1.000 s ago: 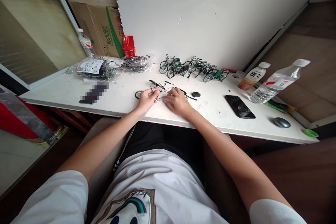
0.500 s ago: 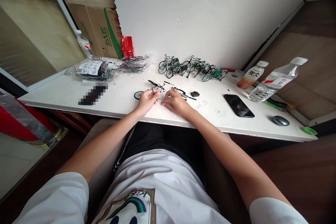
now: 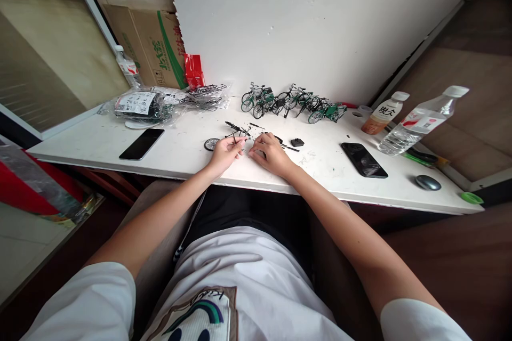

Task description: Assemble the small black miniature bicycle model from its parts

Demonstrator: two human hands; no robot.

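My left hand point(image 3: 224, 154) is closed, with thumb and fingers pinching a thin dark bicycle part point(image 3: 234, 139). Just right of it, my right hand point(image 3: 271, 154) rests low at the tabletop. Its fingers are curled together, and whatever they hold, if anything, is hidden. A small spoked wheel point(image 3: 210, 144) lies beside the left hand. Beyond the hands are tiny loose bits and a dark model bicycle piece point(image 3: 237, 128). A small black block-like part point(image 3: 296, 142) sits right of my right hand, near thin black parts point(image 3: 291, 148) partly covered by it.
Several green and black model bicycles point(image 3: 294, 100) stand at the back. Plastic bags of parts point(image 3: 140, 106) lie back left, near a phone point(image 3: 141, 144). A second phone point(image 3: 364, 160), two bottles point(image 3: 386, 114) and a computer mouse point(image 3: 428, 183) are on the right of the white table point(image 3: 320, 176).
My right hand has shifted slightly, its fingers drawing closer together and covering more of the parts behind it. My left hand stays nearly in place, still pinching the thin part.
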